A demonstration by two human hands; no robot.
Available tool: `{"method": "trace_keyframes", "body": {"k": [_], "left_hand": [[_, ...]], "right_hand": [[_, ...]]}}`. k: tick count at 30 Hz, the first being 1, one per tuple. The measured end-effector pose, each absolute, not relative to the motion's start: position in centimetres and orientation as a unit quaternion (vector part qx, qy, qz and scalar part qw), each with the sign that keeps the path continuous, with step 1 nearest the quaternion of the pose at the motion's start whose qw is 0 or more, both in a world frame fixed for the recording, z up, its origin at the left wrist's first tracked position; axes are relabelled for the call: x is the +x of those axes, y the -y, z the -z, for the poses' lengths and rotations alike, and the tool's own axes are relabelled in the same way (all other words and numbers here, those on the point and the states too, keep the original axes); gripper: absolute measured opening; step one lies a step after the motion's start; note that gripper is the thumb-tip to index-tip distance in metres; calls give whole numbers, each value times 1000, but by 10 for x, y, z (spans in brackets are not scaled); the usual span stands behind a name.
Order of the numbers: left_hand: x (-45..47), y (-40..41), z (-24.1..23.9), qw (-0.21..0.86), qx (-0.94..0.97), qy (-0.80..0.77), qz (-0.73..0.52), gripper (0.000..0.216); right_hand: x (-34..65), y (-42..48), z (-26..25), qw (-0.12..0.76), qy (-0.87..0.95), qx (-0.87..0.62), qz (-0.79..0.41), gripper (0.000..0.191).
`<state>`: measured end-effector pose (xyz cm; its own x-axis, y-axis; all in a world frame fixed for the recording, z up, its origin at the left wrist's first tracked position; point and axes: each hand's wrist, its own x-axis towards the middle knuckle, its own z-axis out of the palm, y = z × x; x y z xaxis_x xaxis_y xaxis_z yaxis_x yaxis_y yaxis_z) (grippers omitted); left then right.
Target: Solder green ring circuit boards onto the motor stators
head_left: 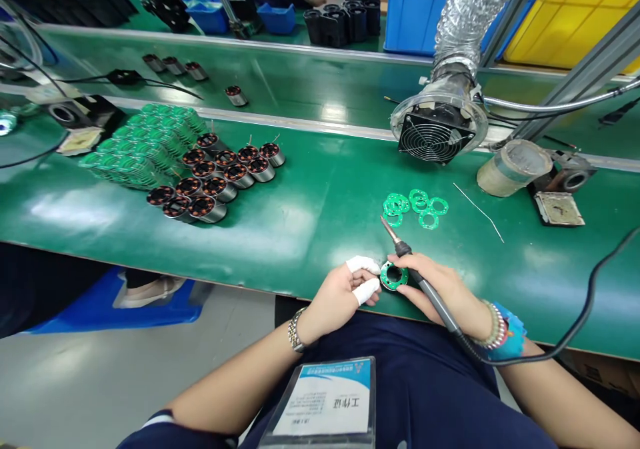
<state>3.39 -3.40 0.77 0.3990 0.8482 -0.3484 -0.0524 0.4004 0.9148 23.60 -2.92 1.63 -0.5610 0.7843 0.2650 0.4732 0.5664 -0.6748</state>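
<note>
A motor stator topped by a green ring-shaped circuit board (395, 276) is at the table's front edge, between both hands. My left hand (345, 289) has white finger cots on thumb and forefinger; its fingers are curled closed against the stator's left edge. With thumb and forefinger, my right hand (440, 282) spans the board's right side. That same hand also holds a soldering iron (434, 299), its bare tip pointing up and left, away from the board. Beyond it lie several loose green ring boards (429, 220). The stator's lower part is mostly hidden.
Copper-wound stators (215, 186) stand at left beside stacked green boards (145, 146). A fume extractor fan (435, 138) hangs at the back. Solder wire (479, 210), a tub (513, 168) and an iron stand (565, 182) are at right. The iron's cable (585, 312) loops rightward.
</note>
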Motion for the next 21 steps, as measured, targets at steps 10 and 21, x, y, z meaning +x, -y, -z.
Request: {"method": "trace_keyframes", "body": {"k": [10, 21], "left_hand": [[5, 22, -6, 586, 637, -429, -260, 17], [36, 17, -7, 699, 493, -430, -290, 19]], "right_hand": [[229, 45, -8, 323, 818, -403, -256, 34], [221, 39, -23, 366, 805, -392, -256, 29]]}}
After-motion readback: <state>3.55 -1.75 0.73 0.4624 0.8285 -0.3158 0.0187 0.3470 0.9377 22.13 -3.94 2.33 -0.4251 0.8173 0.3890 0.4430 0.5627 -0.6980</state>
